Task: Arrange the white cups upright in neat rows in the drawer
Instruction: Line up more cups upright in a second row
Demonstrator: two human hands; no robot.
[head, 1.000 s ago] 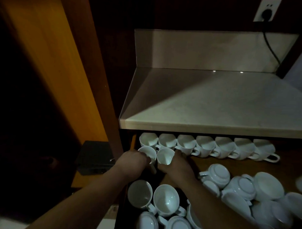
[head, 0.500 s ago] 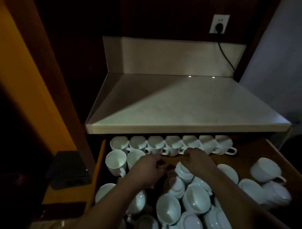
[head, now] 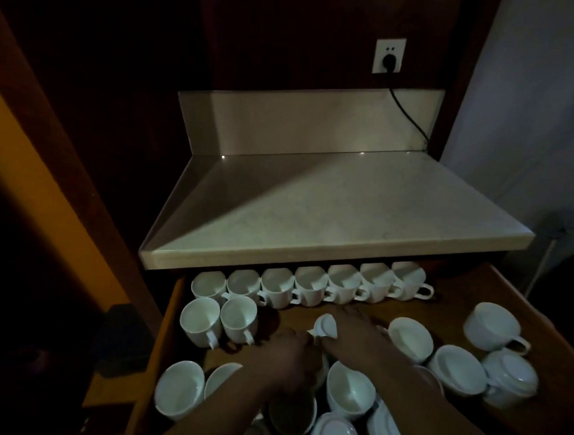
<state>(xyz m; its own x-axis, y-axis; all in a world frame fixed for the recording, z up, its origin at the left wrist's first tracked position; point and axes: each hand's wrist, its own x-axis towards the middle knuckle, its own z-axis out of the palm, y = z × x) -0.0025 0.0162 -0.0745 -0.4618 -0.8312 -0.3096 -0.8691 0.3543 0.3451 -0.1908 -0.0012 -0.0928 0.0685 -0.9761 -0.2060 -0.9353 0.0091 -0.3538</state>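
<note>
An open brown wooden drawer (head: 451,309) carries a back row of seven upright white ceramic cups (head: 309,288), two upright cups (head: 218,319) before it at left, and jumbled cups (head: 456,369), some inverted, nearer.

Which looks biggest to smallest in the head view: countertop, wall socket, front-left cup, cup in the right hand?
1. countertop
2. front-left cup, though its nearness to the camera inflates it
3. wall socket and held cup look alike; the right hand hides part of that cup, so they are left unranked.

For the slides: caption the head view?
Right hand grips a tipped cup in the drawer; seven upright cups line the back.
</note>
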